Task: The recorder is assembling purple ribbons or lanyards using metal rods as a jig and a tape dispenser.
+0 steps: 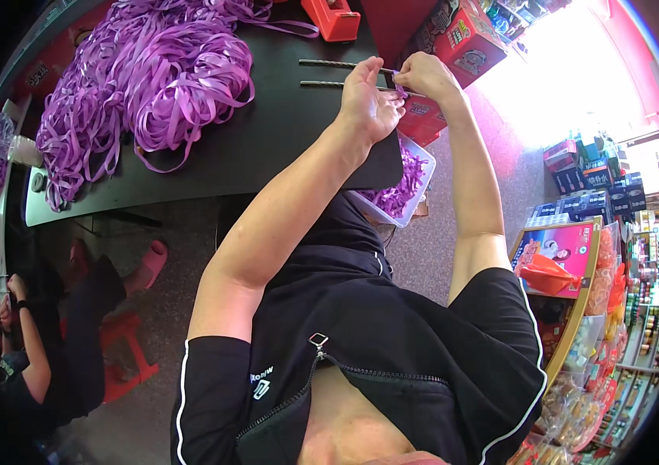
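Note:
Two thin metal rods with twisted grooves [321,61] stick out side by side over the black table near its right end. My left hand [364,101] is at these rods, its fingers stretched apart around them, with no object visible in its grasp. Just right of it, my right hand [426,76] has its fingertips pinched together on a short piece of purple ribbon [400,85] at the rods' right end. How the ribbon runs around the rods is partly hidden by my hands.
A large heap of purple ribbon [182,85] covers the left of the black table [290,124]. A red tape dispenser [332,19] stands at the back. Below the table edge is a white bin [424,182] of purple pieces. Another person [35,349] sits at left; shop shelves [651,325] stand right.

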A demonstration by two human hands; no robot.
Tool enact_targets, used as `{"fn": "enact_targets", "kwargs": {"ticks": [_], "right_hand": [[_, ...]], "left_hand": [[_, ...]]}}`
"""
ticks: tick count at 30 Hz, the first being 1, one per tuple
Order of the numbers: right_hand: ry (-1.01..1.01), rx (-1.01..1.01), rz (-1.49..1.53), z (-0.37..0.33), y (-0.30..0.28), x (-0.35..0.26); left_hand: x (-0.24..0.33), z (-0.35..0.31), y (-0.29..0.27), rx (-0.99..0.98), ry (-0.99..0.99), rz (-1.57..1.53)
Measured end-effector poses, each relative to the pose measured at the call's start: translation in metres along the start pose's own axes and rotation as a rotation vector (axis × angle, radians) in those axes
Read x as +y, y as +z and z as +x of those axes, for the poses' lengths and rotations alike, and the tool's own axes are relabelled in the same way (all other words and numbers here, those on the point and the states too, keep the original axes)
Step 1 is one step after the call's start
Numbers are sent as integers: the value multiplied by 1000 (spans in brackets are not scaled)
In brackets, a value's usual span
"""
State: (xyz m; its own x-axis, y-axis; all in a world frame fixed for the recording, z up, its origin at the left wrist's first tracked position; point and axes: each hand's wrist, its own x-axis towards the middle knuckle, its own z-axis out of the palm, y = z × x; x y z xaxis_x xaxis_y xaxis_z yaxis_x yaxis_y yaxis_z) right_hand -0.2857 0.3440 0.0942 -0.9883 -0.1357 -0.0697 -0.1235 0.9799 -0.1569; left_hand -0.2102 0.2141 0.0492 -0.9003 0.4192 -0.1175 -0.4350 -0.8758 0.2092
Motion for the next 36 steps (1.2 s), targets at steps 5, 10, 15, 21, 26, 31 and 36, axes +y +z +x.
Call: {"fn": "enact_targets", "kwargs": {"ticks": [5, 10, 15, 21, 26, 31, 36], "right_hand": [[-42, -55, 13, 7, -2, -4], [-59, -88, -28, 8, -6, -15], [-78, -41, -45, 10, -5, -16], [-125, -91, 21, 8, -11, 2], [-121, -66, 112, 10, 3, 26], [-164, -64, 211, 15, 22, 44], [4, 64, 149, 9, 31, 59]], "left_hand": [[1, 0, 0, 2, 1, -7], [0, 0, 0, -2, 1, 5], [1, 0, -1, -22, 14, 14], [2, -1, -1, -14, 18, 18], [1, -1, -2, -18, 12, 11], [2, -2, 0, -17, -3, -2], [2, -3, 3, 8, 6, -8]]}}
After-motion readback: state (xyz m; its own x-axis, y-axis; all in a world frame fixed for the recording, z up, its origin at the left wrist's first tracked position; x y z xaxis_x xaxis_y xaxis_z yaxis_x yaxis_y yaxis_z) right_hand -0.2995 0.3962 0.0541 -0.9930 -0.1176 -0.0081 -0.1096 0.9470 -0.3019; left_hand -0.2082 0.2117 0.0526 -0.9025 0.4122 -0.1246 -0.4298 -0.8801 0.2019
